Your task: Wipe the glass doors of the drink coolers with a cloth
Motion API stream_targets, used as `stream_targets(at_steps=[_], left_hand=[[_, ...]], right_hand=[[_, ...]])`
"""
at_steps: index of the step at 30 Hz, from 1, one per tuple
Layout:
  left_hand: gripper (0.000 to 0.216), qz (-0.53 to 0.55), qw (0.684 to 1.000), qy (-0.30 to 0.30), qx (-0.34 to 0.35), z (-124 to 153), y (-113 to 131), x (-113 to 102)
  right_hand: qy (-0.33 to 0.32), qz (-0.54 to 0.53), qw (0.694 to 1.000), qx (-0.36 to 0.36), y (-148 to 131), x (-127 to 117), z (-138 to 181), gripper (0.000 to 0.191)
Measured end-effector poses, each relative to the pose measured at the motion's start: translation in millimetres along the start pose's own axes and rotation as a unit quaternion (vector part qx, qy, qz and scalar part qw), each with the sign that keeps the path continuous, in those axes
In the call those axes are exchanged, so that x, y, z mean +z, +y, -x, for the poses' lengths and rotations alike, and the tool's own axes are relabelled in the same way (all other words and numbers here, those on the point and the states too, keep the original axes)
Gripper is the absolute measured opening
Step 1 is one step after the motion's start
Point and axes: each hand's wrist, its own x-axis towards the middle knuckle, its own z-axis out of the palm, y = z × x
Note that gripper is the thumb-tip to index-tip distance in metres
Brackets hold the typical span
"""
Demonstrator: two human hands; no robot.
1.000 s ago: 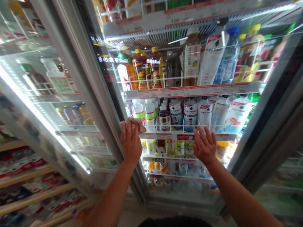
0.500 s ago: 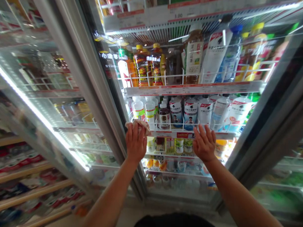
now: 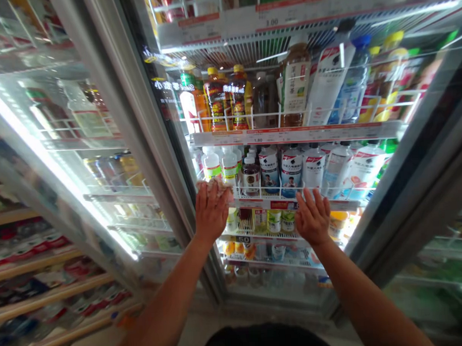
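Observation:
My left hand [image 3: 210,214] lies over a crumpled pinkish cloth [image 3: 221,187] against the glass door [image 3: 253,288] of a drinks fridge, near the door's left frame. The cloth shows past my fingertips and along their right side. My right hand [image 3: 313,219] is open on the right part of the same glass, fingers spread and holding nothing. Behind the glass, between the hands, stand a dark bottle [image 3: 251,176] and several white-labelled bottles [image 3: 291,170].
Metal door frames [image 3: 132,121] run down the left, with another dark frame [image 3: 401,182] on the right. Wire shelves of bottles, cups and cans fill the fridge. Wooden shelves [image 3: 49,295] with packaged goods stand at the lower left.
My left hand has moved slightly right with the cloth, which now shows more past the fingertips. My right hand has hardly moved.

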Motion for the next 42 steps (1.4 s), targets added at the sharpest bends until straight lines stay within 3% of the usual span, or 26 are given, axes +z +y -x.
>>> stream_targets(at_steps=[4, 6, 8, 11, 14, 16, 18, 20, 22, 24, 26, 29, 31, 34, 37, 39, 42], left_hand=[[0.055, 0.03, 0.999, -0.025, 0.002, 49, 37, 5], [0.047, 0.052, 0.996, -0.045, 0.062, 79, 51, 9], [0.042, 0.065, 0.99, -0.056, 0.115, 88, 48, 12], [0.048, 0.056, 0.992, -0.04, 0.102, 51, 15, 8], [0.058, 0.041, 0.999, 0.021, -0.014, -7, -17, -1], [0.062, 0.034, 0.997, 0.04, -0.063, -24, -20, -5], [0.063, 0.028, 0.997, 0.027, -0.063, -10, -4, -4], [0.06, 0.034, 0.999, -0.005, -0.029, 26, 23, 1], [0.052, 0.056, 0.996, -0.043, 0.055, 65, 43, 7], [0.044, 0.068, 0.99, -0.067, 0.108, 83, 46, 12], [0.047, 0.055, 0.992, -0.062, 0.098, 71, 30, 11], [0.061, 0.012, 1.0, -0.004, 0.004, 24, -4, 3], [0.066, 0.004, 0.999, 0.019, -0.046, 2, -14, -1], [0.064, 0.023, 0.999, -0.007, -0.039, 15, 5, 0], [0.052, 0.068, 0.993, -0.058, 0.078, 55, 40, 6], [0.047, 0.083, 0.987, -0.076, 0.116, 65, 50, 8], [0.058, 0.066, 0.997, -0.037, 0.024, 35, 35, 4]], right_hand=[[0.001, 0.005, 1.0, -0.001, -1, 0, 0, 0.064], [0.001, 0.006, 1.0, 0.001, -1, 0, 0, 0.063], [-0.002, 0.006, 1.0, 0.005, -2, 1, 1, 0.063], [-0.004, 0.006, 1.0, 0.006, -1, 2, 2, 0.065], [-0.003, 0.006, 1.0, 0.005, -1, 2, 3, 0.066], [-0.006, 0.007, 1.0, 0.005, -1, 2, 4, 0.067], [-0.009, 0.007, 1.0, 0.006, -1, 1, 3, 0.067], [-0.009, 0.007, 1.0, 0.007, -1, 1, 3, 0.068], [-0.008, 0.004, 1.0, 0.006, -2, 1, 2, 0.068], [-0.01, 0.003, 1.0, 0.005, -2, 1, 2, 0.069], [-0.012, 0.007, 1.0, 0.005, -2, 1, 2, 0.069], [-0.013, 0.017, 1.0, 0.007, -2, 1, 4, 0.069], [-0.017, 0.022, 1.0, 0.008, -2, 1, 5, 0.069], [-0.02, 0.022, 1.0, 0.008, -2, 1, 5, 0.07], [-0.014, 0.018, 1.0, 0.006, -2, 1, 4, 0.071], [-0.011, 0.017, 1.0, 0.004, -2, 1, 3, 0.07], [-0.007, 0.02, 1.0, 0.003, -2, 1, 2, 0.07]])
